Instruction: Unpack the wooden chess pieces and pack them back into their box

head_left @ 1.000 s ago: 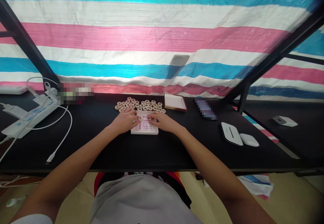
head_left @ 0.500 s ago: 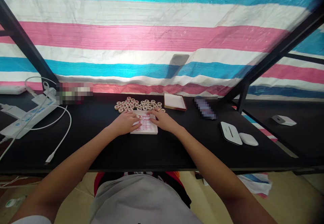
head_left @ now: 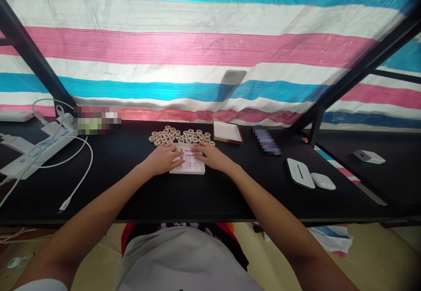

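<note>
In the head view a shallow white box (head_left: pixel 187 171) lies on the black desk before me, with a paper sheet (head_left: pixel 190 163) printed with pink-red lines in it. My left hand (head_left: pixel 162 158) rests over its left side, fingers stretched across the sheet, thumb nearer me. Over the right side lies my right hand (head_left: pixel 212 156), its fingers also extended onto the paper. Both hands are open, and bare sheet shows between them. Just behind the box sit several round Chinese chess pieces (head_left: pixel 189 135) with red or dark characters. The hands cover parts of the sheet.
A box lid (head_left: pixel 227 132) with a white inside lies behind right. Farther right are a blurred phone-like object (head_left: pixel 267 141), a white flat device (head_left: pixel 300 173) and a white rounded case (head_left: pixel 323 181). A power strip (head_left: pixel 36 155) with cables occupies the left. Striped sheeting (head_left: pixel 197 49) hangs behind.
The fingers of my left hand have shifted slightly over the sheet, covering a little more of the red mark near its top. The box and chess pieces stay put.
</note>
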Demonstrator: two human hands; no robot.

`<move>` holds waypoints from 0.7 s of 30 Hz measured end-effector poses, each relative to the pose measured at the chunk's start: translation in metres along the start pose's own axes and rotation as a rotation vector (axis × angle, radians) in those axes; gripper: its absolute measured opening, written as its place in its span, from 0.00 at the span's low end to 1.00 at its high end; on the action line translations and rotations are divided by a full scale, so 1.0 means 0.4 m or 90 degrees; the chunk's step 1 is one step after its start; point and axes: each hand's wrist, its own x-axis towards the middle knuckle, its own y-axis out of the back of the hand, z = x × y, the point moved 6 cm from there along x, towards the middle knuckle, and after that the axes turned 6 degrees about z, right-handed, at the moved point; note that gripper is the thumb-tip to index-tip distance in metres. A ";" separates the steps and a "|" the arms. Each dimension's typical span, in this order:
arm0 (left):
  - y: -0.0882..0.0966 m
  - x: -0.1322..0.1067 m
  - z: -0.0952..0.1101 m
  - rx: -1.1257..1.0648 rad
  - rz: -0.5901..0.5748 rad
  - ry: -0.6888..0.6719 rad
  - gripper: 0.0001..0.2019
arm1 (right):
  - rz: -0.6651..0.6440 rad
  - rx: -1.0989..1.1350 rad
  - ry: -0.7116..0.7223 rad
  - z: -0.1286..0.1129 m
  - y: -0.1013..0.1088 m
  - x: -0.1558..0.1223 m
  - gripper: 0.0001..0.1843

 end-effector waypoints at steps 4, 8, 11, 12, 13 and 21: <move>0.002 0.002 0.002 -0.014 0.011 -0.002 0.18 | 0.002 0.003 0.003 0.001 -0.001 -0.001 0.15; 0.032 0.002 -0.038 0.000 0.054 0.054 0.17 | -0.008 0.004 -0.017 0.004 -0.002 -0.002 0.15; 0.055 -0.009 -0.105 0.064 0.046 0.156 0.16 | -0.013 0.008 -0.019 0.003 -0.002 -0.002 0.15; 0.057 -0.015 -0.129 0.080 0.026 0.191 0.15 | -0.013 0.009 -0.017 0.002 -0.001 -0.002 0.15; 0.057 -0.022 -0.149 0.091 0.003 0.218 0.14 | -0.012 0.010 -0.015 0.002 0.000 -0.002 0.15; 0.029 -0.036 -0.175 0.118 -0.084 0.258 0.13 | -0.015 0.006 -0.019 -0.002 0.004 -0.003 0.15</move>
